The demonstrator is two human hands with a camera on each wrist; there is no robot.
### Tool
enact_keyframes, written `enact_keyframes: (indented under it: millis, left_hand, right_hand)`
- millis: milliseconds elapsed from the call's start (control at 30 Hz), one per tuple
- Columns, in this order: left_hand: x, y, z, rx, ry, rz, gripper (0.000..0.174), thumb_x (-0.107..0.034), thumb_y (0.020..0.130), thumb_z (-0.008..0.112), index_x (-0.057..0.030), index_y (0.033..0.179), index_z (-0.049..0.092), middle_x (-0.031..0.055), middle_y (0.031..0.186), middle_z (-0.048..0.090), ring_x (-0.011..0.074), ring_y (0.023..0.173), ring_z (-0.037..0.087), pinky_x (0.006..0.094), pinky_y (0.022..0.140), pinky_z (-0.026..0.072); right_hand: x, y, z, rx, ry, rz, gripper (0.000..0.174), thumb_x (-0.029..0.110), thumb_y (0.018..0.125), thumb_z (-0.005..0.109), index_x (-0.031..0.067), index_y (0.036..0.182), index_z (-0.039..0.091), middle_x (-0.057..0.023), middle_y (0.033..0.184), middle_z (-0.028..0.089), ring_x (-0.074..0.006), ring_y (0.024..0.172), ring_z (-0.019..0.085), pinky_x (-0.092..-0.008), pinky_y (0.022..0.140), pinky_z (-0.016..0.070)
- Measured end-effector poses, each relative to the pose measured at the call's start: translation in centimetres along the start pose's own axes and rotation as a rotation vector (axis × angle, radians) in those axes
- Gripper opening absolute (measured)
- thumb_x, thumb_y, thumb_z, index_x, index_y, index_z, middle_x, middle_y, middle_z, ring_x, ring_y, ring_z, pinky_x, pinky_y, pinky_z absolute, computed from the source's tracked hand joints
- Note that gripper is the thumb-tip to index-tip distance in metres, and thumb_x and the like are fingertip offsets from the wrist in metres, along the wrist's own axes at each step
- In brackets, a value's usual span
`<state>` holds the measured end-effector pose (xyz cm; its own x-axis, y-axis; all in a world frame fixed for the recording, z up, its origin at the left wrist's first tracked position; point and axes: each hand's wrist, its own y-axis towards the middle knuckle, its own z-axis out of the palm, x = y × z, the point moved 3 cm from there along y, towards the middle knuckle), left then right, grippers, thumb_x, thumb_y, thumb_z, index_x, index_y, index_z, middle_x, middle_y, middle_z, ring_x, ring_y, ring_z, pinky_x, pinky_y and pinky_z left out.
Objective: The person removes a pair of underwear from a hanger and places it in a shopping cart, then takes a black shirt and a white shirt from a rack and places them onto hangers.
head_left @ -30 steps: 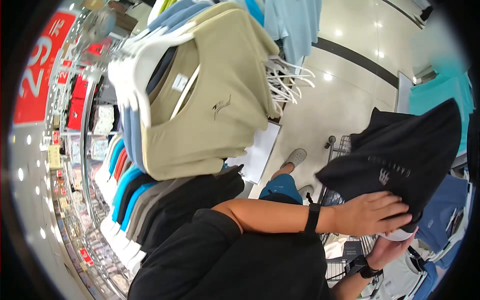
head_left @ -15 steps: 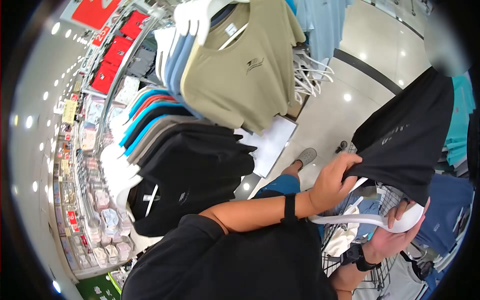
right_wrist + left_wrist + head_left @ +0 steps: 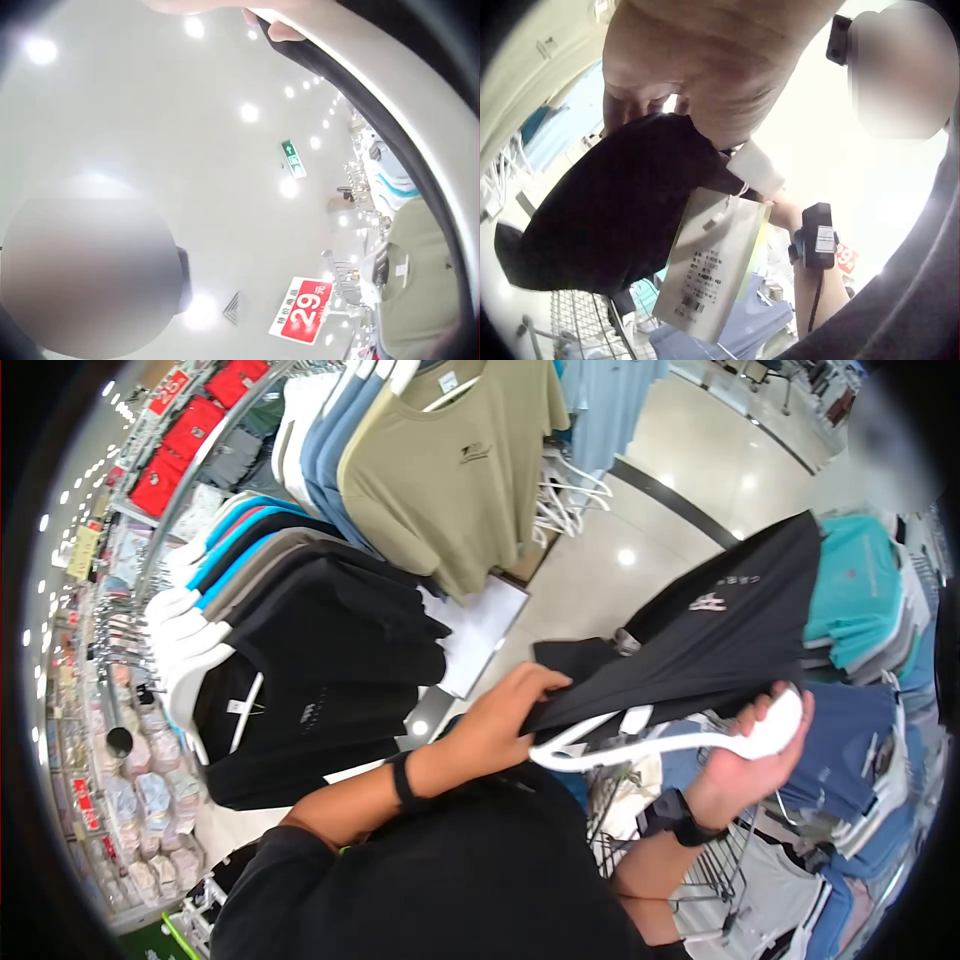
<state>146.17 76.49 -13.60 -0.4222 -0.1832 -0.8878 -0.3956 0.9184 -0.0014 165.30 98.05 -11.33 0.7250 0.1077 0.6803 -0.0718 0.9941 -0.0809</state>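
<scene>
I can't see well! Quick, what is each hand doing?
Left hand: grips the shirt.
Right hand: holds the hanger.

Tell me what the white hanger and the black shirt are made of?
The white hanger looks like smooth, glossy plastic: it has a stiff moulded curve and shines. The black shirt looks like soft matte cloth, maybe cotton: it drapes and folds.

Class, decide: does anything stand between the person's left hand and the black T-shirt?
Nothing visible does: the left hand grips the black T-shirt directly by its fabric, while the right hand holds the white hanger.
</scene>
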Motion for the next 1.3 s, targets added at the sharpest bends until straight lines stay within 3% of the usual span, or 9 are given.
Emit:
enact_keyframes:
  millis: [133,300,433,500,633,800,933,1100,1300]
  left_hand:
    - [-0.9,-4.9,-0.9,0.080,0.225,0.071,0.063,0.017,0.066,0.053,-0.0038,0.126,0.051,0.0174,0.120,0.053,0.0379,0.112,0.055,0.0414,0.094,0.0467]
    - [0.3,-11.0,-4.1,0.053,0.210,-0.099,0.067,0.015,0.064,0.053,-0.0023,0.128,0.049,0.0166,0.129,0.051,0.0386,0.118,0.051,0.0437,0.098,0.0435]
    - [-1.0,-15.0,-5.5,0.004,0.127,0.186,0.069,0.015,0.060,0.053,-0.0030,0.127,0.053,0.0157,0.132,0.050,0.0379,0.119,0.050,0.0455,0.100,0.0406]
    - [-1.6,-15.7,-5.2,0.138,-0.001,0.276,0.067,0.015,0.063,0.052,-0.0039,0.128,0.054,0.0156,0.132,0.049,0.0368,0.120,0.048,0.0447,0.101,0.0396]
    - [-1.4,-18.1,-4.2,0.224,-0.085,0.377,0.060,0.011,0.070,0.052,-0.0037,0.128,0.054,0.0155,0.133,0.047,0.0369,0.122,0.047,0.0453,0.102,0.0390]
    - [1.2,-23.3,-9.6,0.012,-0.065,0.254,0.048,-0.002,0.085,0.054,-0.0022,0.133,0.052,0.0187,0.134,0.051,0.0380,0.124,0.047,0.0445,0.105,0.0368]
    - [3.3,-26.5,-15.1,-0.226,0.096,0.145,0.041,-0.010,0.091,0.054,-0.0009,0.131,0.052,0.0192,0.134,0.053,0.0367,0.124,0.049,0.0437,0.106,0.0372]
    - [3.3,-27.8,-17.9,-0.421,0.259,0.223,0.049,-0.012,0.087,0.062,-0.0020,0.134,0.051,0.0190,0.139,0.049,0.0376,0.127,0.047,0.0448,0.108,0.0351]
    - [4.9,-27.1,-16.2,-0.436,0.386,0.241,0.067,-0.015,0.073,0.077,-0.0043,0.133,0.051,0.0163,0.136,0.049,0.0377,0.129,0.043,0.0481,0.106,0.0354]
  right_hand:
    - [-3.6,-1.8,-0.1,0.006,-0.038,0.068,0.034,0.027,0.101,0.043,0.0041,0.125,0.051,-0.0135,0.097,0.059,-0.0194,0.067,0.054,-0.0262,0.045,0.0435]
    - [-4.8,-5.6,1.0,-0.059,-0.109,0.160,0.031,0.026,0.099,0.047,0.0057,0.121,0.056,-0.0090,0.092,0.058,-0.0191,0.064,0.054,-0.0266,0.044,0.0416]
    - [-8.0,-11.4,4.4,-0.061,-0.273,0.067,0.032,0.031,0.099,0.048,0.0081,0.118,0.058,-0.0043,0.089,0.058,-0.0140,0.066,0.056,-0.0256,0.050,0.0434]
    - [-10.6,-16.9,8.2,-0.135,-0.293,-0.015,0.038,0.034,0.103,0.040,0.0057,0.124,0.054,-0.0028,0.088,0.057,-0.0116,0.068,0.055,-0.0249,0.054,0.0445]
    - [-11.1,-21.9,6.4,0.301,-0.429,0.190,0.052,0.042,0.104,0.040,0.0039,0.139,0.044,-0.0055,0.089,0.059,-0.0143,0.073,0.060,-0.0259,0.062,0.0504]
    - [-8.3,-24.7,6.1,0.524,-0.550,0.378,0.070,0.048,0.102,0.043,0.0034,0.152,0.025,-0.0078,0.079,0.061,-0.0152,0.069,0.060,-0.0256,0.060,0.0495]
    - [-5.1,-26.2,6.1,0.703,-0.727,0.334,0.067,0.047,0.102,0.043,0.0015,0.150,0.030,-0.0107,0.084,0.063,-0.0163,0.065,0.061,-0.0257,0.061,0.0497]
    - [-0.6,-27.4,8.3,0.818,-0.923,0.291,0.090,0.062,0.088,0.058,-0.0037,0.145,0.035,-0.0075,0.081,0.065,-0.0127,0.062,0.061,-0.0210,0.053,0.0458]
    - [2.7,-29.4,8.7,1.097,-1.158,0.334,0.100,0.076,0.083,0.051,-0.0065,0.139,0.041,-0.0166,0.088,0.071,-0.0142,0.064,0.064,-0.0231,0.055,0.0470]
